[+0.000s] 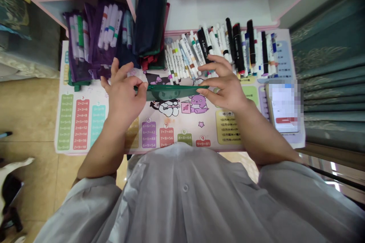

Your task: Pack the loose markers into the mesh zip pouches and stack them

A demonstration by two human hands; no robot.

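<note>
A green mesh pouch (173, 93) is stretched between my two hands above the desk mat, its darker top edge toward the shelf. My left hand (124, 93) pinches the pouch's left end between thumb and forefinger, with the other fingers raised. At the right end, my right hand (225, 85) grips the edge between thumb and fingers. Just beyond the pouch lies a row of marker pens (188, 53), mostly white with several black ones. Through the thin mesh, part of the mat's cartoon print shows. I cannot tell if anything is inside the pouch.
Purple mesh pouches (94, 57) with markers lie at the back left. Beside them, dark folded pouches (151, 19) are stacked against the shelf (219, 7). A phone (285, 108) rests on the printed mat (208, 129) at the right, near a curtain (325, 68).
</note>
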